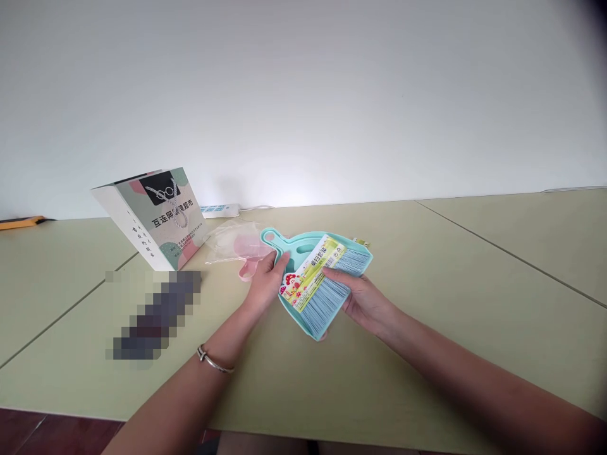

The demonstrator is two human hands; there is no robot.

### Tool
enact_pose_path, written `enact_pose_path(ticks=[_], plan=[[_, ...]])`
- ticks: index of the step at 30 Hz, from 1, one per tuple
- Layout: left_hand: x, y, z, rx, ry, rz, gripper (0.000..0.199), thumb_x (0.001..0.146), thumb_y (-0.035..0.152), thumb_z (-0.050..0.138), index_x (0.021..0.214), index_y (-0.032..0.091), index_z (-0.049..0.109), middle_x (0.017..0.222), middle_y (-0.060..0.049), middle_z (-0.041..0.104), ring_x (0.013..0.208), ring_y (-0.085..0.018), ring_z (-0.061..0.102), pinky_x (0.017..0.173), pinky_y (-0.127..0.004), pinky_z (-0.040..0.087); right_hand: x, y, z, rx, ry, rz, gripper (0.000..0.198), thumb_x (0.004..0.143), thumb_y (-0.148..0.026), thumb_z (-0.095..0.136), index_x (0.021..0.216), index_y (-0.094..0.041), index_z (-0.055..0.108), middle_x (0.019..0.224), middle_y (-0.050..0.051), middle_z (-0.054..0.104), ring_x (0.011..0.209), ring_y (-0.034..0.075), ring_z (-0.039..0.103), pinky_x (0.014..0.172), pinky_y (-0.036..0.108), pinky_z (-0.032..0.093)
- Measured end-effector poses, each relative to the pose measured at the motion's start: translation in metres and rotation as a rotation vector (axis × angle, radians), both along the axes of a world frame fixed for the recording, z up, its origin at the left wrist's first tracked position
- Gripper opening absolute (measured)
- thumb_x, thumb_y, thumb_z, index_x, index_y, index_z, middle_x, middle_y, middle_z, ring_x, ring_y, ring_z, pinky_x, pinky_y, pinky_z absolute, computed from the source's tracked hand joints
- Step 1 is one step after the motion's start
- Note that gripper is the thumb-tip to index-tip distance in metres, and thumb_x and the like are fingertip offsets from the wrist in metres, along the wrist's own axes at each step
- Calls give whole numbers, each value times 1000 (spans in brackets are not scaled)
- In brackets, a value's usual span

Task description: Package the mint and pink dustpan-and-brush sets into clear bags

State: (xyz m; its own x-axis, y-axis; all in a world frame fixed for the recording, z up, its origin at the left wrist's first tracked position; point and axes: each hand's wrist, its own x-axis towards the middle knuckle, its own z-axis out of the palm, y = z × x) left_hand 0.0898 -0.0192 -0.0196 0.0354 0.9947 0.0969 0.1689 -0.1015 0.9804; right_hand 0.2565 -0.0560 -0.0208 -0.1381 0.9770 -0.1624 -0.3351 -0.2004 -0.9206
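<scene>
A turquoise dustpan (pixel 312 242) with a small brush (pixel 325 301) nested in it is held tilted above the table between both hands. A printed card label (pixel 310 273) wraps the brush above its blue-grey bristles. My left hand (pixel 270 275) is closed on the handle side, thumb on top. On the opposite side my right hand (pixel 363 297) grips the pan's wide edge, its index finger lying over the bristles and label. Behind my left hand, a pink handled piece (pixel 251 253) lies on the table, partly under a clear plastic bag (pixel 227 240).
To the left stands a printed paper bag (pixel 171 215) with rope handles. In front of it lies a dark pixelated object (pixel 156 319). A white power strip (pixel 220 210) sits by the wall, and an orange object (pixel 21 222) is at the far left. Seams cross the pale table (pixel 474 272).
</scene>
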Motion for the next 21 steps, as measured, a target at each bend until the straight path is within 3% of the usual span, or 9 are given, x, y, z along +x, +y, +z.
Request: enact_pose_path(ticks=[2, 5, 7, 10, 13, 16, 21], plan=[[-7, 2, 4, 169, 285, 44, 38, 85, 50, 40, 90, 19, 62, 86, -5, 66, 86, -21, 59, 79, -33, 44, 3, 2, -1, -1, 34, -43, 37, 74, -30, 63, 110, -22, 57, 117, 7, 64, 106, 28, 62, 81, 41, 56], [-21, 9, 9, 386, 684, 215, 43, 89, 45, 33, 115, 22, 59, 118, -10, 58, 113, -27, 49, 95, -41, 36, 8, 6, -1, -1, 47, -144, 38, 73, -28, 63, 110, -23, 57, 120, 6, 62, 109, 28, 60, 83, 42, 55], [-29, 16, 6, 397, 921, 298, 44, 89, 44, 34, 123, 26, 55, 137, -12, 44, 129, -32, 32, 103, -52, 23, 11, 8, 0, -15, 33, -203, 36, 73, -26, 63, 108, -23, 58, 122, 6, 62, 110, 28, 59, 83, 41, 55], [-36, 27, -2, 274, 1157, 226, 45, 88, 48, 33, 117, 28, 61, 147, -12, 31, 138, -38, 9, 102, -64, 6, 11, 10, -1, -47, 45, -224, 35, 72, -24, 64, 107, -22, 59, 121, 6, 62, 110, 27, 59, 85, 40, 55], [-38, 31, -8, 195, 1267, 186, 48, 89, 48, 31, 106, 21, 67, 137, -17, 44, 137, -42, 9, 99, -68, 2, 11, 10, -2, -56, 71, -209, 38, 72, -23, 65, 110, -22, 59, 120, 6, 63, 110, 27, 59, 87, 41, 53], [-36, 28, -6, 217, 1272, 182, 47, 90, 45, 31, 114, 19, 62, 129, -19, 52, 136, -41, 17, 99, -70, 4, 12, 10, -2, -36, 87, -151, 40, 73, -23, 65, 113, -22, 59, 118, 6, 64, 110, 27, 59, 89, 41, 51], [-31, 16, -2, 457, 1294, -2, 53, 92, 43, 26, 137, 16, 37, 144, -15, 36, 138, -33, 19, 104, -66, 5, 18, 12, -3, -57, 78, -69, 39, 72, -22, 66, 111, -22, 61, 112, 6, 67, 105, 27, 62, 88, 41, 52]])
